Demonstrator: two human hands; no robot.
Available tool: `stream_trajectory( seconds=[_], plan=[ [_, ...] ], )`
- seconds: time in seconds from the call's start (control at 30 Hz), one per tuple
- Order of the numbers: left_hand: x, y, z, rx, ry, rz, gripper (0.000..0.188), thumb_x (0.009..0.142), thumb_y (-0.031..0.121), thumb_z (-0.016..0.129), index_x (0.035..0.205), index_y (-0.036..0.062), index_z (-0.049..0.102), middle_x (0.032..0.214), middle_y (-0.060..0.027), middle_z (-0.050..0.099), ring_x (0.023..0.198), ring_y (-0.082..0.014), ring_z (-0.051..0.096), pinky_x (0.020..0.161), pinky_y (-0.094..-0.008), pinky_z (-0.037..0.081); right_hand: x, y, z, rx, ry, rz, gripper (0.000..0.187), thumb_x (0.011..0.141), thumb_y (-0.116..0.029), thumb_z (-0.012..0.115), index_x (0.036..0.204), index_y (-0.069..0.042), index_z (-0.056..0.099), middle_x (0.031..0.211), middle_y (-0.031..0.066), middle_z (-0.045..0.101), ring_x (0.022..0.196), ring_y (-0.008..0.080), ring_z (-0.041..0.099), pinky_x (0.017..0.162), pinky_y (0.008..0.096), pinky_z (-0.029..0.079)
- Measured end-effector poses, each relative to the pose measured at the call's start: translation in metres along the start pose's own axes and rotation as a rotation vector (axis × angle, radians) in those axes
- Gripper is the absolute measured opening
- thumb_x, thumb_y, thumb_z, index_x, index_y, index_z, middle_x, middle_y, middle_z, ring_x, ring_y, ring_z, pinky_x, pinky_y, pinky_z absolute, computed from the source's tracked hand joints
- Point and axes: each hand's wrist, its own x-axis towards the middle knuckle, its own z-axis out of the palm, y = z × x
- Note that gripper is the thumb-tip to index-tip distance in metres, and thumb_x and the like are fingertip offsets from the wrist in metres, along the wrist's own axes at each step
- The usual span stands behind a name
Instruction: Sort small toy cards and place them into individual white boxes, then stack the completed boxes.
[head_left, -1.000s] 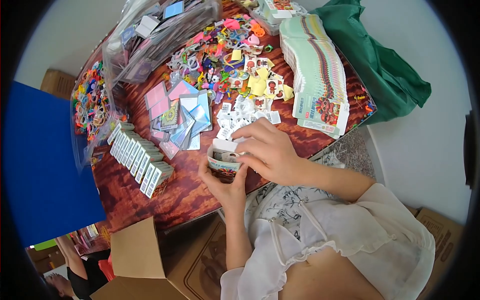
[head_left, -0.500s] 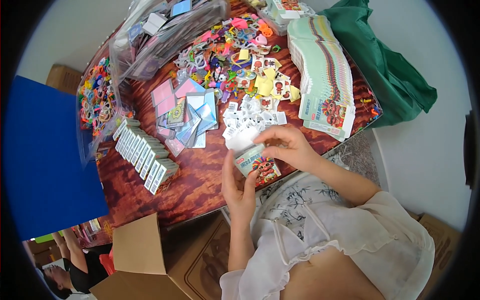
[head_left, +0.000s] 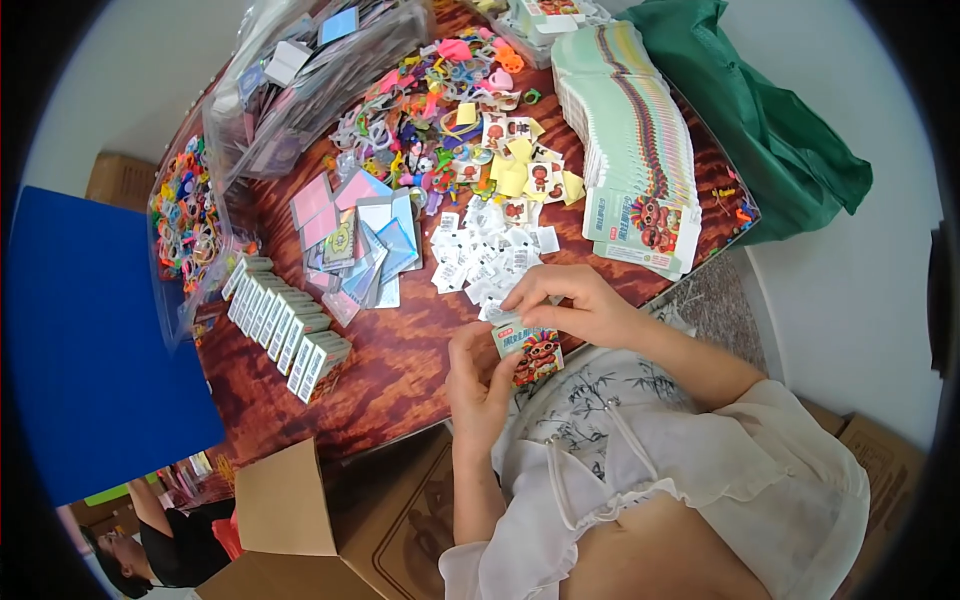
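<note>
A small pale-green card box (head_left: pixel 532 358) with a colourful cartoon figure is held upright at the table's near edge. My left hand (head_left: pixel 478 385) grips its left side, thumb across the front. At the top end, my right hand (head_left: pixel 572 302) pinches the folded flap between thumb and fingers. What is inside the box is hidden. Just beyond my hands lies a heap of small white printed sachets (head_left: pixel 485 250). Pieces with cartoon pictures and yellow backs (head_left: pixel 515 178) lie behind those.
Left stands a row of closed small boxes (head_left: pixel 285 325); near it, shiny cards (head_left: pixel 355 240). Colourful trinkets (head_left: pixel 430 130), a bag of cards (head_left: pixel 310 90) and a bag of trinkets (head_left: pixel 190 225) lie farther back. Right: fanned flat boxes (head_left: pixel 630 130), green bag (head_left: pixel 765 150). An open carton (head_left: pixel 285 500) stands below; a person (head_left: pixel 185 540) sits beyond.
The box's raised white top flap has been folded down under my right fingers. Both hands stay at the box, and the view has shifted slightly.
</note>
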Motion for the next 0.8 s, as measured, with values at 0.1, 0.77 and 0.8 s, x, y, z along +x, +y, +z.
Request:
stream_trajectory(
  seconds=[0.1,0.77,0.8],
  plan=[
    [0.0,-0.003,0.003,0.049,0.034,0.01,0.058,0.09,-0.009,0.062,0.139,0.0047,0.034,0.122,-0.0135,0.057,0.106,-0.0204,0.065,0.084,-0.0292,0.054,0.0,-0.002,0.004,0.063,0.028,0.123,0.01,0.087,-0.004,0.071,0.094,0.001,0.066,0.098,0.0084,0.07,0.092,0.0146,0.066,0.081,0.0293,0.05],
    [-0.003,0.001,0.004,-0.03,0.024,0.024,0.067,0.09,-0.012,0.059,0.146,0.006,0.027,0.124,-0.0166,0.054,0.108,-0.0237,0.064,0.084,-0.0299,0.055,-0.02,-0.003,0.022,0.106,0.248,0.176,0.015,0.091,-0.001,0.065,0.104,0.004,0.069,0.103,0.0102,0.073,0.095,0.0128,0.067,0.083,0.0281,0.053],
    [-0.002,0.003,0.005,-0.028,0.026,0.014,0.067,0.09,-0.012,0.06,0.146,0.006,0.027,0.124,-0.0165,0.054,0.108,-0.0237,0.064,0.084,-0.03,0.055,-0.02,-0.006,0.023,0.194,0.291,0.231,0.014,0.091,0.001,0.063,0.104,0.003,0.069,0.11,0.0123,0.071,0.103,0.0154,0.065,0.089,0.0299,0.052]
  ],
)
